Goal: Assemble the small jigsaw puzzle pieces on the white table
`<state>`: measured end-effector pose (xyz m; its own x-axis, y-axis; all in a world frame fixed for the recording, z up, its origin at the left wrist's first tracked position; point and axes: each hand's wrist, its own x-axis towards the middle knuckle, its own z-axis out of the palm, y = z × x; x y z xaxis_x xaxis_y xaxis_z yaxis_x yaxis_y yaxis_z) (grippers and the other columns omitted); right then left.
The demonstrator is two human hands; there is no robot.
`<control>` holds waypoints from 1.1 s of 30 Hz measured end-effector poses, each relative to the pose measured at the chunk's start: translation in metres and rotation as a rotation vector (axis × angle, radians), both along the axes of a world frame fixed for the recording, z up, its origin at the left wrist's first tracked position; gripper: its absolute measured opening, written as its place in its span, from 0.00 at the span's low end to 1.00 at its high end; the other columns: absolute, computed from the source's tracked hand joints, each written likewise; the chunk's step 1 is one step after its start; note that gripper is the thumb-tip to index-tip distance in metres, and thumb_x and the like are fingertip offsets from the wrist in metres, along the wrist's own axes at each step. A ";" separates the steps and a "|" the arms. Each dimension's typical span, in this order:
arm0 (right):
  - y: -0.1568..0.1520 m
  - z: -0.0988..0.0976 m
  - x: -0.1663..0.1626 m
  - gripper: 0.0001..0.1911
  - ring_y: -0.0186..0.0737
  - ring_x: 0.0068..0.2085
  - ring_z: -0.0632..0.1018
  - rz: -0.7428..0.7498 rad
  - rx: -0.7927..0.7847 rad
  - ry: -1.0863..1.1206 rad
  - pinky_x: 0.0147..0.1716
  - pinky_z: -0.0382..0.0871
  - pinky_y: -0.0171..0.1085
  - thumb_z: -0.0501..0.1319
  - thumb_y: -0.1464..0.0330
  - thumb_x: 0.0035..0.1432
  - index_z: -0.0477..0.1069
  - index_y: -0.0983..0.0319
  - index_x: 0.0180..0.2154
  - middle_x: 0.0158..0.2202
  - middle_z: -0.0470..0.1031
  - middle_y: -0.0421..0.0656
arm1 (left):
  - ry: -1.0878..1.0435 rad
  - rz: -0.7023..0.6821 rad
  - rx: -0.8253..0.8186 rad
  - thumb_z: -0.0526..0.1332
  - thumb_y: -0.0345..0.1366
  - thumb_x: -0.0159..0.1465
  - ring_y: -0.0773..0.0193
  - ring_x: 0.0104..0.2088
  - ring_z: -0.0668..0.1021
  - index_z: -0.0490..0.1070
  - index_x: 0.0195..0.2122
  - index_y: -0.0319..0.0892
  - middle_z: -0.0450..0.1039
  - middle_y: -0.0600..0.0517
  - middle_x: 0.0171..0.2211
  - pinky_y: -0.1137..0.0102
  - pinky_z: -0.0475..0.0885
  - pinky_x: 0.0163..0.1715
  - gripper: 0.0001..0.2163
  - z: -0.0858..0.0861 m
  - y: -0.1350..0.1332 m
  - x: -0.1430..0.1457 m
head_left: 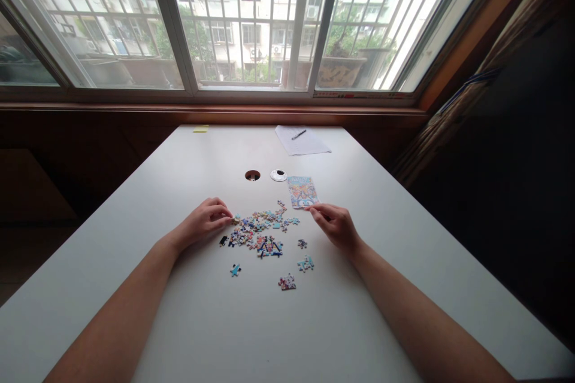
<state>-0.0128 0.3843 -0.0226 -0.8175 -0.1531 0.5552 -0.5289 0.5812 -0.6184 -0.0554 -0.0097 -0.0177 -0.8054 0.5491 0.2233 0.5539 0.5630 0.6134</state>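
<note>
Head view, looking down a white table [179,323] toward a barred window [251,18]. Both bare forearms reach in from the lower corners. Left hand [204,221] rests knuckles-up at the left edge of a scatter of puzzle pieces [258,230]; its fingertips are curled down and pinched at the nearest pieces — whether a piece is actually held between them cannot be told. Right hand [335,224] lies on the table to the right of the scatter, its fingers drawn together at the lower right corner of a colourful picture card [302,191], touching or pinching that corner; the card lies flat just beyond the pieces.

The pieces sit mid-table between the two hands, most of them clustered, with a partly joined dark blue patch [269,246] at the near side. Four strays lie apart, nearer the viewer: a blue piece [235,270], a pinkish piece [287,282], a pale blue piece [305,263] and a small dark piece [302,243].

Farther back — a round cable hole [252,175] with its loose cap [278,175] beside it, a sheet of paper [302,141] bearing a pen [299,134], and a yellow sticky note [200,128] at the far edge
</note>
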 end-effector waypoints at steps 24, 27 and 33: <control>0.001 -0.002 -0.001 0.14 0.41 0.32 0.79 -0.004 0.011 -0.006 0.31 0.73 0.36 0.58 0.62 0.67 0.81 0.61 0.39 0.35 0.82 0.46 | 0.022 -0.007 -0.013 0.62 0.42 0.65 0.58 0.44 0.74 0.78 0.40 0.46 0.71 0.48 0.43 0.66 0.73 0.43 0.08 -0.004 -0.004 -0.002; 0.000 -0.002 -0.001 0.14 0.40 0.32 0.79 0.001 0.004 -0.010 0.31 0.72 0.36 0.58 0.63 0.67 0.81 0.61 0.39 0.35 0.82 0.46 | 0.017 -0.008 -0.020 0.61 0.41 0.66 0.59 0.44 0.74 0.78 0.40 0.45 0.70 0.48 0.44 0.66 0.73 0.42 0.08 -0.005 -0.004 -0.002; 0.001 -0.003 -0.001 0.13 0.41 0.32 0.79 0.006 0.000 -0.007 0.32 0.72 0.36 0.58 0.63 0.67 0.81 0.61 0.38 0.36 0.82 0.46 | 0.020 -0.016 -0.029 0.62 0.39 0.66 0.59 0.44 0.74 0.77 0.40 0.45 0.70 0.48 0.44 0.67 0.72 0.43 0.07 -0.004 -0.004 -0.002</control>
